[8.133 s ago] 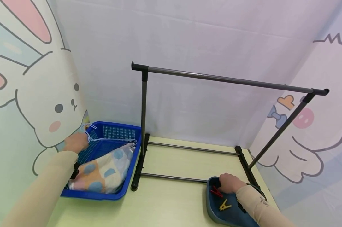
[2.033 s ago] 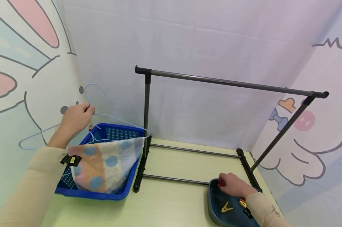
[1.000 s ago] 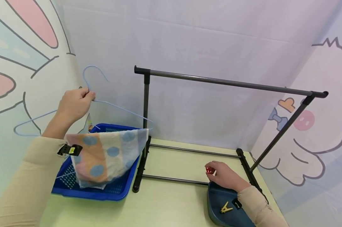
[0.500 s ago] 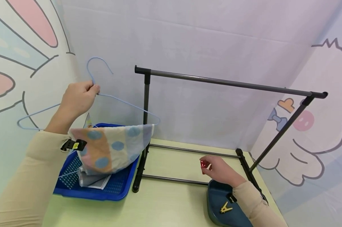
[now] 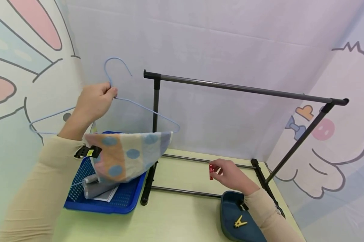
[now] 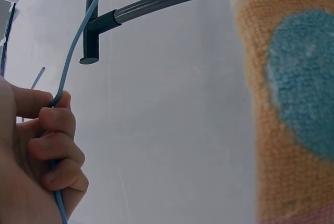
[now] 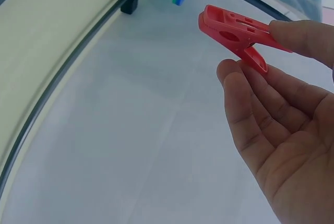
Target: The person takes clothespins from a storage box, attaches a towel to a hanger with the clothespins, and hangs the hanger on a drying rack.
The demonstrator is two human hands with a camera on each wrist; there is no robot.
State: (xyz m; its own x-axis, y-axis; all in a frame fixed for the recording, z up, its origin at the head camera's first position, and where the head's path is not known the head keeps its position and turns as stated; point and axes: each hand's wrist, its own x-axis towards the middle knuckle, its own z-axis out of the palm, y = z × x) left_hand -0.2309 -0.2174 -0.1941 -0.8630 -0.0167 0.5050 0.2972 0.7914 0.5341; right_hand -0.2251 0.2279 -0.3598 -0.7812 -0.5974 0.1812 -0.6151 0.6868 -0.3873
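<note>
My left hand grips a light blue wire hanger at the neck, just under its hook. Over the hanger's lower bar drapes a towel with pastel stripes and blue dots; my forearm hides part of it. In the left wrist view the fingers curl round the wire, and the towel fills the right side. Above the table, my right hand pinches a red clothespin. The right wrist view shows this clothespin between thumb and fingers.
A dark metal clothes rack stands on the pale table, right of the hanger. Under the towel is a blue basket holding grey cloth. A dark blue bin with a yellow clothespin sits at front right.
The left hand has lifted the hanger and towel out of the basket and carried them rightward. The right hand has taken the red clothespin from the bin and moved left and up.
</note>
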